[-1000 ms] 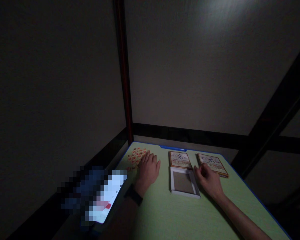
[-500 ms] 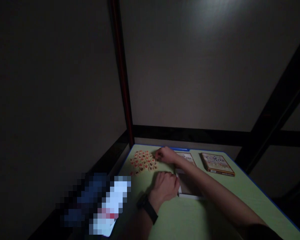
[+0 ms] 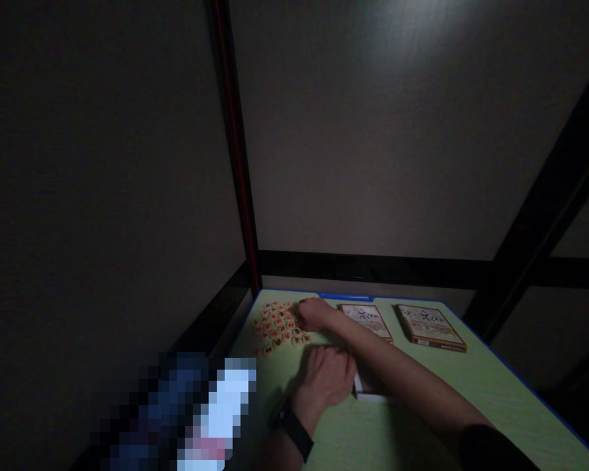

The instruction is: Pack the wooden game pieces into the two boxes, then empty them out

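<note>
Round wooden xiangqi pieces with red and black characters lie in a loose cluster at the far left of the table. My right hand reaches across to the right edge of this cluster, its fingers curled down over the pieces. What its fingertips hold is hidden. Nearer to me, my left hand, with a dark band on the wrist, is closed beside the left wall of an open shallow box. Its fingertips are out of sight. My right forearm covers much of the box.
Two printed flat boxes, one behind my right forearm and another farther right, lie on the green table with its blue edge. Walls stand behind and left. A blurred-out bright patch is at the lower left.
My right hand has shifted slightly left, farther over the pieces. My left hand stays beside the open box. The view has tilted slightly, so the table sits a little lower.
</note>
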Motion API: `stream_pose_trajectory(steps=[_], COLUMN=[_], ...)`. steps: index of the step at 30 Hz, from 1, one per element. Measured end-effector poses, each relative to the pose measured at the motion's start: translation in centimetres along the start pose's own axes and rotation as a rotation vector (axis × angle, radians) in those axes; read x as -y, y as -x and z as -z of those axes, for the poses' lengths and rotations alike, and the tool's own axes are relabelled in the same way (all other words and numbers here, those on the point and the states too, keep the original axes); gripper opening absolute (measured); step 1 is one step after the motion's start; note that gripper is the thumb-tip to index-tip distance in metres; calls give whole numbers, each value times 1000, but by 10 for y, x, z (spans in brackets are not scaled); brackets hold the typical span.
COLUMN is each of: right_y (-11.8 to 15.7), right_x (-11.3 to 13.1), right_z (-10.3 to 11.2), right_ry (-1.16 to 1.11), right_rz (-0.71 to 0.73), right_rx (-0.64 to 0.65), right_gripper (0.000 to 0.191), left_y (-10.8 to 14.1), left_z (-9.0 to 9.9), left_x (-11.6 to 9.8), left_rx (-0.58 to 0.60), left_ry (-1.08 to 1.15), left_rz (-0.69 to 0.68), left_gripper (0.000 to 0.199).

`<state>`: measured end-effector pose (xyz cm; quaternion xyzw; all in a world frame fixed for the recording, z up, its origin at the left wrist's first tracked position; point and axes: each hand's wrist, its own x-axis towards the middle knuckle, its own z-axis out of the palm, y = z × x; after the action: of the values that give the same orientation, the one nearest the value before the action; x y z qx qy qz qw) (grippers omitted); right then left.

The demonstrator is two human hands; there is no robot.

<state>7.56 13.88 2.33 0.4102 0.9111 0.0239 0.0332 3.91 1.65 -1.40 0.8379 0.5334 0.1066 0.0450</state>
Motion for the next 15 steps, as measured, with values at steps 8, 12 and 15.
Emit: stream_pose_trajectory(steps=[8,12,15], right_y=[4,7,12], right_x=[1,-8,-15], right_z=[0,1,3], right_ry=[-34,-110,-164], right_rz=[52,50,30], right_rx=[-32,-69,-94], right_gripper=[30,28,26], left_y=[2,1,1], left_z=[3,3,5], left_x=[0,-1,-2], left_rx=[18,-7,-11], left_ry=[-10,0,6], left_rz=[-7,-2,-2], left_gripper=[45,49,50])
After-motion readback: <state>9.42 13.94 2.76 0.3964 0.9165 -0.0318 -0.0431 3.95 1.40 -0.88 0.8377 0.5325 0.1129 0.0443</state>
